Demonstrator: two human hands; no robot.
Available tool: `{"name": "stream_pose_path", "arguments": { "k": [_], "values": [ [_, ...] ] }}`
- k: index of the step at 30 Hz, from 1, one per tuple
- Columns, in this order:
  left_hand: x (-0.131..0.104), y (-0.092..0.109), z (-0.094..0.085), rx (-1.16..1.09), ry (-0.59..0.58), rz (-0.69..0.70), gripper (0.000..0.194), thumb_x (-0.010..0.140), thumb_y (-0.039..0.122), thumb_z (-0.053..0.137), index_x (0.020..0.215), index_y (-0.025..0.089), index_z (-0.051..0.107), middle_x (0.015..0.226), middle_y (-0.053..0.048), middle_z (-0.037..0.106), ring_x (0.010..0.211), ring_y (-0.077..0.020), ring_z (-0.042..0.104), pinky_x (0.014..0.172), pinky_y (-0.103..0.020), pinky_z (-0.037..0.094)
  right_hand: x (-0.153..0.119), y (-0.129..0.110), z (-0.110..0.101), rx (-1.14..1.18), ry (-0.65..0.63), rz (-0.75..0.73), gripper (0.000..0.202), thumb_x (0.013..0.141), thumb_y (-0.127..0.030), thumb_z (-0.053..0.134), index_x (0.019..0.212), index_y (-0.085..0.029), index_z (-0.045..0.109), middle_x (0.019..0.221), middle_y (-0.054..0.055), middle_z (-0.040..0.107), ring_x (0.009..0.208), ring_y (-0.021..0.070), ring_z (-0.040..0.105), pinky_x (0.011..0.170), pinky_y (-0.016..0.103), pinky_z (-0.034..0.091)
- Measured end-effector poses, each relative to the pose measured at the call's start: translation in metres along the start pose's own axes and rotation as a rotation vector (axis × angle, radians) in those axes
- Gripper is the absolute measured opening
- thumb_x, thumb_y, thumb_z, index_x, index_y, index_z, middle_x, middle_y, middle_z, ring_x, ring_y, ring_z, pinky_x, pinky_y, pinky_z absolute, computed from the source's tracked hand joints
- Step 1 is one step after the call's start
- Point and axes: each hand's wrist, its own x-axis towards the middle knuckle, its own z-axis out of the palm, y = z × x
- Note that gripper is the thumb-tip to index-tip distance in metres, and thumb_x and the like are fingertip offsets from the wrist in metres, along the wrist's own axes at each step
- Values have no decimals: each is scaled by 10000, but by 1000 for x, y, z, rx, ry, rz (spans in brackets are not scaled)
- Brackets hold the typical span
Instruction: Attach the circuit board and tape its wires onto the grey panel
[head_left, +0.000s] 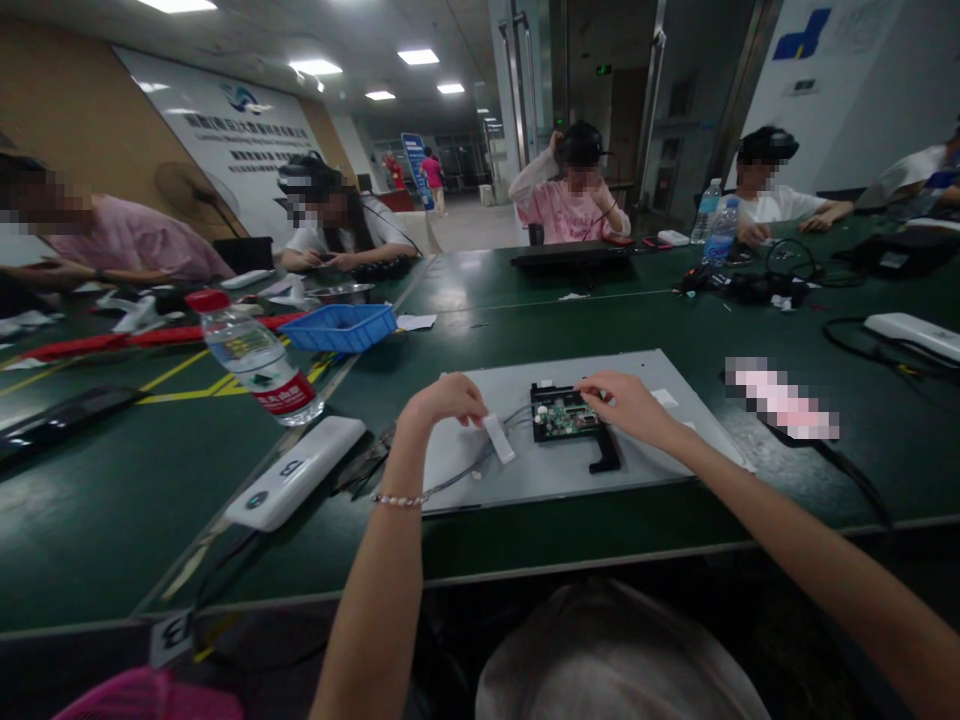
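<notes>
While both bare arms reach forward over a dark green table (525,540), the person's hands work on a flat grey panel (660,460) lying face down near the table's front edge. The left hand (442,400), with a bead bracelet (399,500) on its wrist, is curled shut, pinching what looks like a small white strip (499,438) that slants down from its fingertips onto the panel; the exact grip is hard to make out. The right hand (626,405) rests on the top edge of a green circuit board (562,415) mounted in the middle of the panel, its fingers bent together on the board's upper right corner. Thin grey wires (480,460) run from the board leftward under the strip. A black bracket (606,455) juts from the board's lower right toward the person. To the left of the panel lies a long white box (296,485), and beyond it a water bottle (259,360) with a red cap and red label leans to the left. Farther back sits a blue tray (341,328). Other people sit around the far and left sides of the table, their hands busy at their own places, well apart from the panel.
</notes>
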Motion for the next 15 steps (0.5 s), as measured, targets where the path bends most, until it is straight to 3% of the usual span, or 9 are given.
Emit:
{"name": "stream_pose_path", "arguments": {
  "k": [4, 8, 12, 15],
  "values": [
    [-7, 6, 0, 50, -16, -102, 338, 723, 446, 562, 635, 129, 636, 694, -83, 708, 581, -158, 621, 552, -234, 455, 1, -6, 0, -57, 24, -84, 369, 882, -192, 466, 1243, -201, 542, 1194, 93, 575, 1061, 204, 552, 935, 403, 441],
    [-6, 9, -1, 92, 42, -121, 404, 766, 487, 523, 633, 123, 639, 692, -90, 707, 584, -159, 621, 565, -234, 452, 1, -28, 2, -152, -104, -243, 416, 891, -196, 455, 1306, -186, 483, 1306, 103, 516, 1205, 214, 468, 1027, 413, 375],
    [-4, 14, -4, 125, 131, -119, 404, 814, 458, 482, 687, 115, 652, 708, -89, 705, 606, -158, 636, 567, -217, 451, -1, -61, 19, -203, -247, -392, 458, 892, -231, 475, 1345, -179, 436, 1391, 114, 453, 1280, 225, 406, 1055, 410, 346],
    [-17, 24, 2, 249, 258, -101, 356, 839, 427, 473, 762, 140, 670, 763, -76, 712, 704, -176, 661, 620, -217, 458, -4, -78, 37, -258, -316, -468, 538, 862, -300, 550, 1353, -124, 417, 1409, 150, 432, 1307, 248, 375, 1076, 402, 315]
  ]
}}
